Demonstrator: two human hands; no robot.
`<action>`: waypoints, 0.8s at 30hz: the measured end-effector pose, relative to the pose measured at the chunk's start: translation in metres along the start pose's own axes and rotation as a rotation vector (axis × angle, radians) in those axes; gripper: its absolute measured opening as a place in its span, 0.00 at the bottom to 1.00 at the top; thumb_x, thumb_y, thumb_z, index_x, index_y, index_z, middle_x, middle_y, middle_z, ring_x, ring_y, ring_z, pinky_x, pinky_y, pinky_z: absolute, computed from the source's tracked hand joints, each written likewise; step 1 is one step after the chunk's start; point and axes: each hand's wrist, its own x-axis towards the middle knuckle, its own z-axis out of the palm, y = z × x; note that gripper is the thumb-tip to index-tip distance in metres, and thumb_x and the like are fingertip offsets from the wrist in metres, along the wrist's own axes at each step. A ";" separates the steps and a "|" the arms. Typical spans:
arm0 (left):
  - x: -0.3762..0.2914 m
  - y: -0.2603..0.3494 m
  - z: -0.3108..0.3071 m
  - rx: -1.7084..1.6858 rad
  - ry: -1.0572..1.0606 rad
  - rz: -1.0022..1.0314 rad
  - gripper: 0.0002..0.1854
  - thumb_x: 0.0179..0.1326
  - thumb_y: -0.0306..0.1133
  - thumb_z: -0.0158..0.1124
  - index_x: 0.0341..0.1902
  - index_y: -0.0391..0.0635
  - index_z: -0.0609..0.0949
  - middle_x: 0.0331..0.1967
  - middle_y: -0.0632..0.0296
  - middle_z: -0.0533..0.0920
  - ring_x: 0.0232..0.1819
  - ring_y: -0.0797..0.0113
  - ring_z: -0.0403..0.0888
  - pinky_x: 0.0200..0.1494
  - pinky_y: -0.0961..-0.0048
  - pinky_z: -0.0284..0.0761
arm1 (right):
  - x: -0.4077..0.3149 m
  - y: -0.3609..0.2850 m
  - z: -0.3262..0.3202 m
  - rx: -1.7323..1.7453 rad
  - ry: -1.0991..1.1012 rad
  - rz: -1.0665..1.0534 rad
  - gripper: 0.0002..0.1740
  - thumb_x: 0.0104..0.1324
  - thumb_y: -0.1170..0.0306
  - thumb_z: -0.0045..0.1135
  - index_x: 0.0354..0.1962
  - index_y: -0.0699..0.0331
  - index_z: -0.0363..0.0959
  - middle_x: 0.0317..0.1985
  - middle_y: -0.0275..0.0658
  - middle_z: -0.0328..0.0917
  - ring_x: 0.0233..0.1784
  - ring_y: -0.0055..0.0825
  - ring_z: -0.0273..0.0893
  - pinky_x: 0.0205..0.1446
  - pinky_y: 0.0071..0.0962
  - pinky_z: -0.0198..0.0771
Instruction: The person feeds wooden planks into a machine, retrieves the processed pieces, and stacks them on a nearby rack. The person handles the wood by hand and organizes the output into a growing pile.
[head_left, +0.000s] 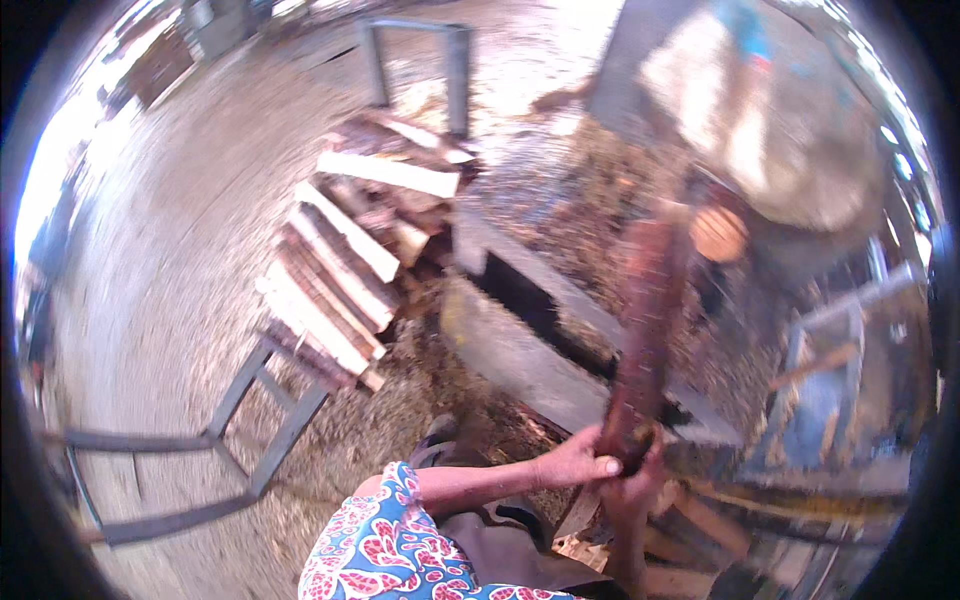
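A reddish-brown, bark-covered log (641, 330) stands out lengthwise away from me, tilted slightly to the right. My left hand (574, 459) grips its near end from the left, thumb on top. My right hand (634, 487) holds the same end from the right and beneath. Under and left of the log is a grey flat work surface (517, 360) with a dark, jagged-edged slot (540, 307). Whether the log touches that surface cannot be told, as the picture is blurred.
Split wood pieces (337, 262) lie stacked at left on a metal frame (255, 420) with long handles. A round cut log end (718, 234) and a large pale sack (787, 135) are beyond. Another metal frame (817, 360) stands at right. Wood pieces (697, 517) lie at lower right.
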 end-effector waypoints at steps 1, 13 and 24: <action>-0.007 0.025 -0.019 0.060 0.121 -0.077 0.33 0.54 0.41 0.67 0.61 0.42 0.66 0.51 0.64 0.74 0.55 0.71 0.68 0.59 0.68 0.64 | 0.021 -0.020 0.025 0.024 -0.166 -0.127 0.48 0.47 0.52 0.68 0.59 0.65 0.55 0.48 0.53 0.70 0.50 0.46 0.72 0.52 0.39 0.68; -0.229 0.153 -0.340 0.047 1.661 0.316 0.14 0.48 0.19 0.60 0.40 0.32 0.74 0.33 0.53 0.78 0.33 0.60 0.78 0.38 0.63 0.79 | 0.043 -0.012 0.208 -0.104 -0.905 -0.247 0.35 0.51 0.63 0.64 0.54 0.69 0.62 0.54 0.53 0.65 0.57 0.49 0.66 0.60 0.38 0.63; -0.208 0.235 -0.462 0.329 1.574 0.132 0.15 0.52 0.29 0.62 0.44 0.39 0.76 0.29 0.62 0.78 0.26 0.77 0.71 0.26 0.81 0.70 | -0.008 0.032 0.150 -0.152 -0.847 0.499 0.34 0.52 0.66 0.64 0.55 0.68 0.64 0.50 0.48 0.73 0.50 0.35 0.74 0.52 0.31 0.70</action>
